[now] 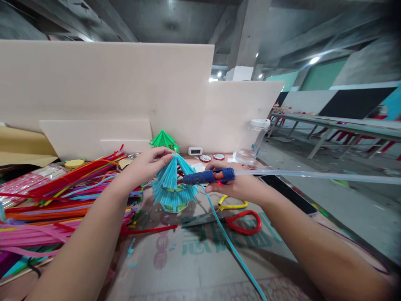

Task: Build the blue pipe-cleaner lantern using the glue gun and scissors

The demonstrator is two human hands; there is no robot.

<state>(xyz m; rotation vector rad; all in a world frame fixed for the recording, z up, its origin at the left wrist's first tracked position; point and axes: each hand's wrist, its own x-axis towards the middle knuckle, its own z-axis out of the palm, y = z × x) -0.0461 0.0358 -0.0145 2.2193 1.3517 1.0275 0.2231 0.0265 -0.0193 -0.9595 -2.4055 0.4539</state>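
Note:
My left hand (156, 161) pinches the top of a light-blue tiered pagoda model (171, 186), made of pleated strips, and holds it over the cardboard work surface (147, 271). In my right hand (232, 186) is a dark-blue hot glue gun (208, 176), its nozzle pointing left at the pagoda's open side. A long clear glue stick (313, 175) sticks out of its back end. A light-blue pipe cleaner (232, 244) hangs from near the right hand down to the front. Under the glue gun lie red-handled scissors (244, 222), with a yellow-handled tool (232, 202) behind them.
Bundles of coloured pipe cleaners (37, 234) cover the left side. At the back stand a green pagoda roof (163, 140), a small digital clock (195, 151) and a clear plastic cup (252, 142). A phone (290, 194) lies under the right forearm. White boards (106, 83) wall the far edge.

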